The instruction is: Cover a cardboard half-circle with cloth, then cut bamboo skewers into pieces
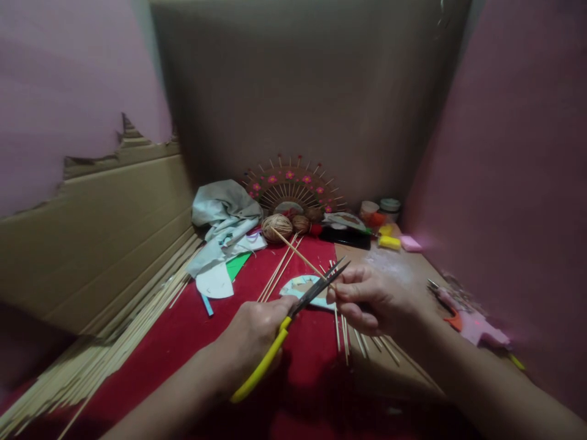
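Note:
My left hand point(259, 330) is closed round the yellow-handled scissors point(263, 366), whose dark blades point up and to the right. In the fingertips of my right hand point(367, 299) is the near end of a thin wooden stick point(298, 253), which slants up to the left. The slightly parted blades cross that stick close to my right fingertips. Beneath the blades, a pale blue curved piece point(291, 286) lies on the red cloth point(174, 360). Several cut sticks point(345, 339) lie below my right hand.
A flowered fan point(290, 177) stands against the back wall, behind a ball of twine point(277, 227). Long sticks point(114, 342) lie along the left cardboard. Crumpled cloth point(224, 208) is at back left. Small jars point(389, 206) and a pink glue gun point(477, 324) are on the right.

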`<state>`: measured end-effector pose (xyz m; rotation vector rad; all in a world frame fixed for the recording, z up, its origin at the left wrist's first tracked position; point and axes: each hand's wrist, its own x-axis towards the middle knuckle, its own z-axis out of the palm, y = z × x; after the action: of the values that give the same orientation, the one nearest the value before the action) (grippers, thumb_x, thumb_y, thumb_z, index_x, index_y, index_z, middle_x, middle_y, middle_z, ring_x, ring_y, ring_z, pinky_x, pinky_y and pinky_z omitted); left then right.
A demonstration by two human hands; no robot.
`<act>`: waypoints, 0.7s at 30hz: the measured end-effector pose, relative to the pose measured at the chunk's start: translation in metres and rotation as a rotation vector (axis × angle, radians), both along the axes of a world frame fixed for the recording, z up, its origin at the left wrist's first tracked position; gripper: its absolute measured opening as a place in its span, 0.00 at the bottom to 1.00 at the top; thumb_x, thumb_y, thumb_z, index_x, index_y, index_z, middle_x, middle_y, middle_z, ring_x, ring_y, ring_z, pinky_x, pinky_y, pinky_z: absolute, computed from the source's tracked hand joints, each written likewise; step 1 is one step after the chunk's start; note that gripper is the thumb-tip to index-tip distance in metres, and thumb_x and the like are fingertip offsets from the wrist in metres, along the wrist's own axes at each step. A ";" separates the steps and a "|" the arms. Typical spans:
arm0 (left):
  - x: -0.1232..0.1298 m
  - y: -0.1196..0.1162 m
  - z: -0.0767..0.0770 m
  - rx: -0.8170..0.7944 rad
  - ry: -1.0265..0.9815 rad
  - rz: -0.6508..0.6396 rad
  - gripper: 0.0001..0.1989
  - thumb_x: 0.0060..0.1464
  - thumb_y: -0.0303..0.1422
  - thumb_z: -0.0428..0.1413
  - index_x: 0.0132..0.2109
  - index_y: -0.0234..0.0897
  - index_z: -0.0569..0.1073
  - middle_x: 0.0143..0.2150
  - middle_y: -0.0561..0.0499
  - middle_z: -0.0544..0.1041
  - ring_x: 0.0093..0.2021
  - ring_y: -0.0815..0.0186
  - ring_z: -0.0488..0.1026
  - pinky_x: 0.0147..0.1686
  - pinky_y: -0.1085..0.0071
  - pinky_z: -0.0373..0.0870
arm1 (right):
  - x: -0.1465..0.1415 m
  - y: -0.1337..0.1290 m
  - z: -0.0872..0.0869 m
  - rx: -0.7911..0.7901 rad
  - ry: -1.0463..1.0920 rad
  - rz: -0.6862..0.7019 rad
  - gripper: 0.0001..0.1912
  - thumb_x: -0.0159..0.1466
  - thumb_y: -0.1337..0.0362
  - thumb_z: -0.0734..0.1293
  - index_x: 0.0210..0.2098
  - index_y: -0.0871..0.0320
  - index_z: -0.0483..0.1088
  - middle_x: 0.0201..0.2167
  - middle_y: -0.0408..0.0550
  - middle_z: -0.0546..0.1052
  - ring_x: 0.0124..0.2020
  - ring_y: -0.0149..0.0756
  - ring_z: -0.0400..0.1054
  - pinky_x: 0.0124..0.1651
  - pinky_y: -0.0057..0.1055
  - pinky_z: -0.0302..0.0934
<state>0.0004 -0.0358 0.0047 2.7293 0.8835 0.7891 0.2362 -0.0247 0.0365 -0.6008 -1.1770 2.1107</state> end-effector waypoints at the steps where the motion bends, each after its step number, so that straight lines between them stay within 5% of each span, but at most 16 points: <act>1: 0.000 0.000 0.000 0.003 -0.007 0.000 0.22 0.47 0.23 0.45 0.51 0.33 0.68 0.34 0.48 0.79 0.28 0.66 0.75 0.28 0.72 0.72 | 0.000 0.000 0.000 0.017 -0.017 -0.021 0.10 0.56 0.63 0.71 0.30 0.66 0.73 0.13 0.39 0.68 0.07 0.18 0.49 0.08 0.15 0.42; 5: 0.004 -0.003 0.004 0.072 -0.062 0.003 0.22 0.56 0.26 0.44 0.58 0.33 0.63 0.50 0.40 0.76 0.49 0.58 0.75 0.46 0.63 0.74 | 0.001 -0.001 0.001 -0.007 0.043 0.063 0.09 0.57 0.63 0.70 0.31 0.65 0.72 0.12 0.36 0.65 0.07 0.17 0.46 0.08 0.15 0.44; 8: 0.005 -0.005 0.004 0.122 -0.098 0.004 0.23 0.57 0.27 0.44 0.60 0.35 0.60 0.53 0.40 0.74 0.51 0.59 0.73 0.48 0.62 0.73 | 0.001 -0.001 0.001 -0.079 0.150 0.222 0.07 0.57 0.65 0.69 0.32 0.64 0.72 0.13 0.35 0.64 0.07 0.18 0.44 0.07 0.16 0.49; 13: 0.002 -0.005 0.001 0.122 -0.028 -0.016 0.24 0.51 0.25 0.46 0.57 0.34 0.63 0.45 0.42 0.78 0.40 0.60 0.77 0.38 0.66 0.76 | 0.001 -0.001 0.000 -0.161 0.234 0.377 0.05 0.60 0.67 0.66 0.33 0.64 0.71 0.15 0.36 0.65 0.08 0.18 0.45 0.09 0.15 0.53; 21: -0.004 -0.003 0.000 -0.024 0.023 0.000 0.22 0.43 0.22 0.46 0.48 0.33 0.68 0.29 0.49 0.75 0.25 0.65 0.72 0.26 0.72 0.69 | -0.003 0.001 -0.010 -0.142 0.250 0.271 0.05 0.60 0.67 0.66 0.33 0.64 0.69 0.14 0.34 0.63 0.08 0.16 0.40 0.07 0.14 0.49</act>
<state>-0.0038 -0.0389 0.0048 2.7226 0.8924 0.7430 0.2337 -0.0234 0.0269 -0.2372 -1.0200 2.4302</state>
